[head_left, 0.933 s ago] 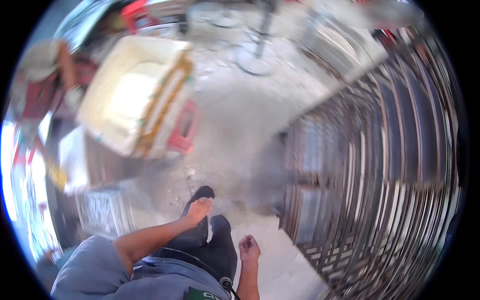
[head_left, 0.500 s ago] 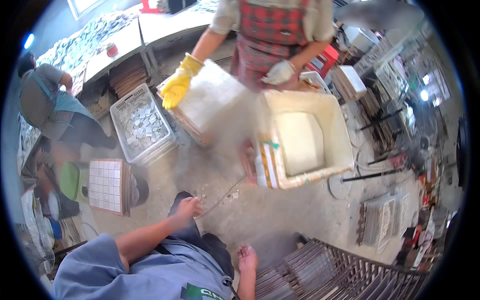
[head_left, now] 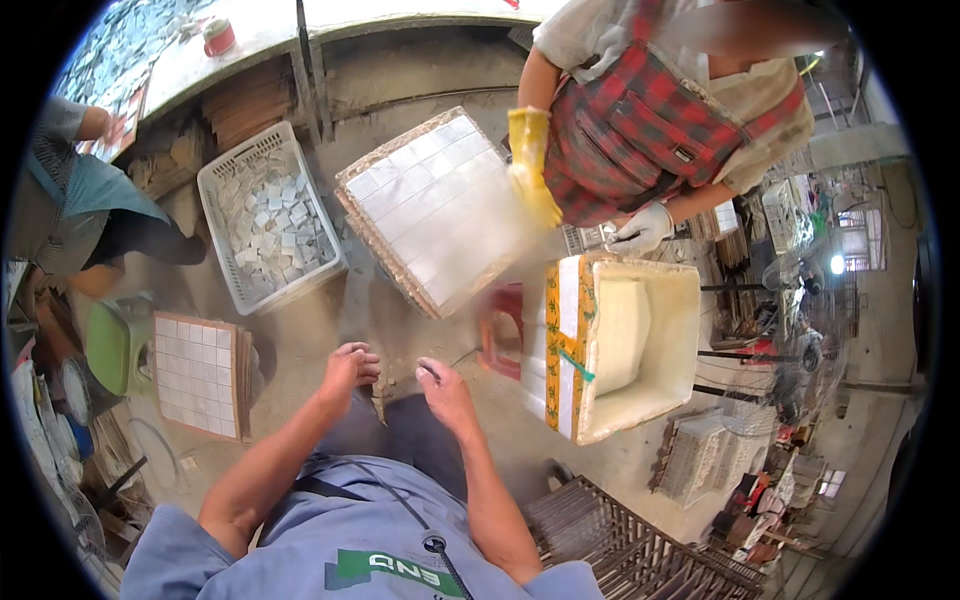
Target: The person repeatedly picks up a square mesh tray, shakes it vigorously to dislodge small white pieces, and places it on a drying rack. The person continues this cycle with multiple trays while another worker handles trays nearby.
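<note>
My left hand (head_left: 352,370) hovers above my lap, fingers loosely bent and nothing visible in it. Close beside it is my right hand (head_left: 447,396), half curled, with no object showing; its inner fingers are partly hidden. In front of both hands stands a stack of boards topped with white square tiles (head_left: 420,205), dusty or hazed at its near right corner. To the right sits an open white foam box (head_left: 683,400) with yellow patterned tape on its side. Across from me, a co-worker's yellow glove (head_left: 533,165) is at the stack's far right side; their white glove (head_left: 645,228) is above the box.
A white plastic basket (head_left: 327,272) holds loose tiles. At left are another stack of tiled boards (head_left: 197,375) and a green stool (head_left: 105,345). A red stool (head_left: 502,330) stands beside the foam box. A slatted metal rack (head_left: 640,535) is at lower right. Another person (head_left: 85,200) works at far left.
Both my hands have risen and come nearer each other over my lap. My view has shifted. The co-worker's yellow glove has moved from the stack's left side to its right side.
</note>
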`<act>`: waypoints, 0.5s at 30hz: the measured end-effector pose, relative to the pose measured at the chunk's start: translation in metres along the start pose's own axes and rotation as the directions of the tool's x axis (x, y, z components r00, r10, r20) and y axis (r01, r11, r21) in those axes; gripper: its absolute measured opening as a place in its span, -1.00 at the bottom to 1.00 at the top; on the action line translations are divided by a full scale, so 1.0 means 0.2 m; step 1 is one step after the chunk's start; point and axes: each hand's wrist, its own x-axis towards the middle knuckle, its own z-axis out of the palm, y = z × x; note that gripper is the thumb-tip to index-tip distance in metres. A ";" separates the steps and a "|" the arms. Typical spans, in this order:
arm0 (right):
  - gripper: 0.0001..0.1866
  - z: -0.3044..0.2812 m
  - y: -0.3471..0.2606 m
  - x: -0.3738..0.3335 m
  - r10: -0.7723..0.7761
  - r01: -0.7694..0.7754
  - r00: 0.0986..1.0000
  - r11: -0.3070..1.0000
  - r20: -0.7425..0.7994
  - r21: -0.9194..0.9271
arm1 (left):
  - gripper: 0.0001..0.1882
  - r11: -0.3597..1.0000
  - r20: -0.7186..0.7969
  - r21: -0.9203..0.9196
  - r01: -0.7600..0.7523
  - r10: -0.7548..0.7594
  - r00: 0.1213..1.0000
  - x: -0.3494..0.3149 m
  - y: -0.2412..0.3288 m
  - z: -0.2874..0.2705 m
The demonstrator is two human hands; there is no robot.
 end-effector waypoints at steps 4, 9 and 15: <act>-0.62 -0.09 0.04 0.14 0.057 -0.046 0.998 0.973 0.042 -0.226 | -0.66 0.996 -0.001 -0.082 0.033 -0.033 0.999 0.04 0.04 0.07; -0.55 -0.25 0.16 0.39 -0.149 0.056 0.958 0.936 -0.246 -0.347 | -0.66 0.984 0.026 -0.177 0.005 -0.001 1.000 0.10 0.06 0.20; -0.54 -0.46 0.15 0.80 -0.175 0.024 0.846 0.956 -0.503 -0.293 | -0.62 0.976 -0.020 -0.215 0.018 -0.023 1.000 0.20 0.04 0.35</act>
